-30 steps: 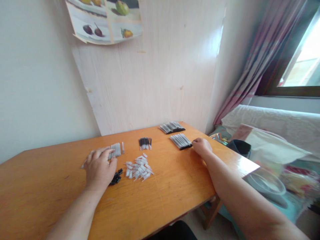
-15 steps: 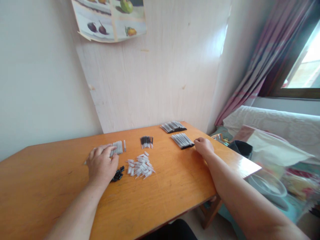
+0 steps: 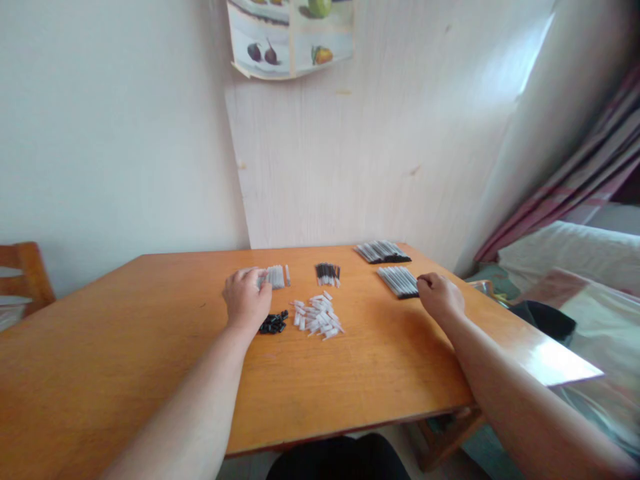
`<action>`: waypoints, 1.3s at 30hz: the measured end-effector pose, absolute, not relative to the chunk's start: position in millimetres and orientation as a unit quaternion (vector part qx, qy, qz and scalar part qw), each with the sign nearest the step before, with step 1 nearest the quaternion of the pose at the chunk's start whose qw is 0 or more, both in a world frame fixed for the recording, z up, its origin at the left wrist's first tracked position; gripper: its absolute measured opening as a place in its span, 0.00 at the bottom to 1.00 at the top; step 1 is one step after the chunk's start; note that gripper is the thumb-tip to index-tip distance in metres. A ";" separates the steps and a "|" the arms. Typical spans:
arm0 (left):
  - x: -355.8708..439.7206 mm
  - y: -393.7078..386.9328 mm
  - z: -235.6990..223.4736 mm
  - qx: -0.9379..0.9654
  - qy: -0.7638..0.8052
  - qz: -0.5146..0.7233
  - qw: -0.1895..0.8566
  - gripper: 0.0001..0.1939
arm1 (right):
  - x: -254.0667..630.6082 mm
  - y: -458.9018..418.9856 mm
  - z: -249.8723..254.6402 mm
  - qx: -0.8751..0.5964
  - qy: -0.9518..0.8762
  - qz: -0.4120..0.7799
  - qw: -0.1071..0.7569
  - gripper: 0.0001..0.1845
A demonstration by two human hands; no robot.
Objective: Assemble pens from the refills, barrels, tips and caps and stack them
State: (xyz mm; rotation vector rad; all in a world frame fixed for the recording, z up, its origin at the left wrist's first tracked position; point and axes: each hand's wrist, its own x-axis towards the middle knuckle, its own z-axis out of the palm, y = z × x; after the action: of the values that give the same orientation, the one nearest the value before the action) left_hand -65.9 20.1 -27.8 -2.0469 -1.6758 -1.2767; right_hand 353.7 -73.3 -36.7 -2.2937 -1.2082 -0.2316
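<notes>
My left hand [image 3: 245, 297] lies palm down at the left end of a row of clear, slim tubes [image 3: 276, 277], its fingers loosely bent over that end and the thumb apart. It hides part of the row. Nearer me sit small black caps [image 3: 274, 323] in a heap and a pile of white tapered tips [image 3: 317, 315]. My right hand [image 3: 440, 293] is closed beside a row of clear pen-like tubes with black ends [image 3: 397, 281]. Its fingertips touch or nearly touch the row's right end; anything inside them is hidden.
Behind that row lies another bundle of black-ended tubes [image 3: 383, 251]. Short black sticks with white tips [image 3: 327, 274] stand in a row at the table's middle. The wooden table [image 3: 350, 380] meets a wall panel [image 3: 360, 167]; a chair [image 3: 33, 277] stands left, a dark container [image 3: 545, 320] right.
My view has turned left, so everything appears shifted right. My left hand's fingers have drawn closer together over the clear tubes. My right hand stays closed by the black-ended row.
</notes>
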 end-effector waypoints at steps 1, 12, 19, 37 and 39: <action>-67.1 22.0 -28.3 -0.683 -0.580 -0.433 0.095 0.14 | 352.1 -72.9 -36.5 -0.845 -0.457 -0.091 0.264 0.21; -81.3 47.0 -42.7 -0.585 -0.616 -0.521 -0.084 0.13 | 298.9 -64.3 -10.4 -0.797 -0.554 -0.092 0.222 0.20; -83.0 60.8 -54.9 -0.535 -0.595 -0.575 -0.170 0.13 | 228.7 -37.3 0.5 -0.751 -0.625 -0.053 0.207 0.16; -78.2 55.7 -49.6 -0.517 -0.580 -0.599 -0.191 0.11 | 85.6 66.5 -14.9 -0.746 -0.659 0.057 0.077 0.19; -77.3 54.4 -48.8 -0.518 -0.583 -0.598 -0.188 0.10 | 83.0 74.0 -16.5 -0.751 -0.654 0.064 0.069 0.21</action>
State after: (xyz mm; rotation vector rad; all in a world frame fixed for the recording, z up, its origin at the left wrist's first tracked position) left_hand -77.3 54.4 -48.8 -1.8552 -2.0880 -2.1424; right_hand 83.0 74.0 -16.5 -2.2596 -1.9680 0.1914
